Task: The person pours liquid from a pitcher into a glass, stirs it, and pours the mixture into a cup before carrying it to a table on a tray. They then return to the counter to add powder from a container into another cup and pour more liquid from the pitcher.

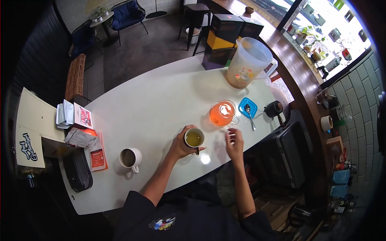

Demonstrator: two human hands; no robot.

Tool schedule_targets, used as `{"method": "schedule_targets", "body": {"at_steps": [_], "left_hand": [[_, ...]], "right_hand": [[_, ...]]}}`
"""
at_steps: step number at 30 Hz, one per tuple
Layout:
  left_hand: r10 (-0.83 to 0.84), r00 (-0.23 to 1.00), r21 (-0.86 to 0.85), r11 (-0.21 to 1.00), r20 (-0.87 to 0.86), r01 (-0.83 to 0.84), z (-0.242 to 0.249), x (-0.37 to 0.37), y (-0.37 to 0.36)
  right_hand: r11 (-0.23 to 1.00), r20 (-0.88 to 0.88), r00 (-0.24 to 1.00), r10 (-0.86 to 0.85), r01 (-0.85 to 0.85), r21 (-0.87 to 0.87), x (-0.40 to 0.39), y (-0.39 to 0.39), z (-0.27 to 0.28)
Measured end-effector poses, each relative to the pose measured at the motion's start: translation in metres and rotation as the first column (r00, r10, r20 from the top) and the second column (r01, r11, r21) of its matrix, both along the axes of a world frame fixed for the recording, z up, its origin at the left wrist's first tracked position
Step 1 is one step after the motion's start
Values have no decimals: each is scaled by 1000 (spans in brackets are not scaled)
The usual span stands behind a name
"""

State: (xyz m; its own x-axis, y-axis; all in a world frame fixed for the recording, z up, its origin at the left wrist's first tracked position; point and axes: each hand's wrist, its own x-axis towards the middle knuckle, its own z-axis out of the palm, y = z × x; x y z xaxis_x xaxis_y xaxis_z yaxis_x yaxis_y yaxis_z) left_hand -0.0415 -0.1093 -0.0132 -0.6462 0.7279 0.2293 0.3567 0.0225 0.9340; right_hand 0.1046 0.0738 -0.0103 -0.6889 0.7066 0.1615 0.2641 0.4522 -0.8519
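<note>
My left hand (181, 145) is wrapped around a mug (197, 150) that holds yellow-green liquid, just above or on the white table. To its right, my right hand (234, 143) hovers with fingers loosely bent and apart, and nothing shows in it. Nearest to that hand is a small glass jug (220, 114) of orange liquid, its clear handle turned toward my fingers. A spoon (249, 113) rests on a square blue lid or tray (243, 105) beside the jug. Off to the left stands a white mug (137, 156) with dark liquid inside.
A large translucent plastic pitcher (250, 60) stands at the table's far right, before stacked dark and yellow boxes (225, 30). Packets (82, 138) and a dark case (77, 170) lie at the left end. A black-handled item (274, 109) is near the right edge.
</note>
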Motion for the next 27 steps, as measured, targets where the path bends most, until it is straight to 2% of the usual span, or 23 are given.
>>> {"method": "schedule_targets", "body": {"at_steps": [2, 3, 4, 6, 7, 14, 16, 20, 22, 26, 27], "left_hand": [[28, 999, 12, 1000, -40, -28, 0, 1, -1], [19, 1000, -25, 1000, 23, -18, 0, 1, -3], [13, 996, -65, 998, 87, -8, 0, 1, -6], [42, 999, -73, 997, 32, -40, -12, 0, -9], [68, 997, -82, 994, -23, -70, -18, -1, -11], [45, 992, -196, 978, -115, -67, 3, 2, -37], [30, 999, -202, 979, 12, -27, 11, 4, -42], [33, 999, -258, 966, 11, -29, 17, 5, -49], [60, 995, -199, 979, 81, -43, 9, 7, -52], [114, 990, -171, 980, 81, -99, 2, 12, -58], [126, 990, -185, 976, 65, -113, 5, 15, -59]], "right_hand": [[981, -60, 983, 172, -176, -85, -4, -17, 12], [954, -53, 964, 260, -265, -142, -6, -24, 22], [937, -33, 946, 322, -323, -135, -9, -29, 25], [905, 41, 908, 418, -412, -102, -16, -35, 29], [904, 39, 906, 422, -416, -102, -20, -38, 28], [845, -57, 852, 520, -523, -112, -45, -50, -3], [822, -113, 826, 552, -562, -95, -49, -53, -5], [791, -160, 811, 563, -585, -180, -55, -58, 1], [791, -179, 813, 554, -581, -191, -57, -59, 3], [773, -189, 808, 559, -590, -234, -64, -62, -4], [775, -189, 800, 570, -599, -199, -66, -60, -6]]}}
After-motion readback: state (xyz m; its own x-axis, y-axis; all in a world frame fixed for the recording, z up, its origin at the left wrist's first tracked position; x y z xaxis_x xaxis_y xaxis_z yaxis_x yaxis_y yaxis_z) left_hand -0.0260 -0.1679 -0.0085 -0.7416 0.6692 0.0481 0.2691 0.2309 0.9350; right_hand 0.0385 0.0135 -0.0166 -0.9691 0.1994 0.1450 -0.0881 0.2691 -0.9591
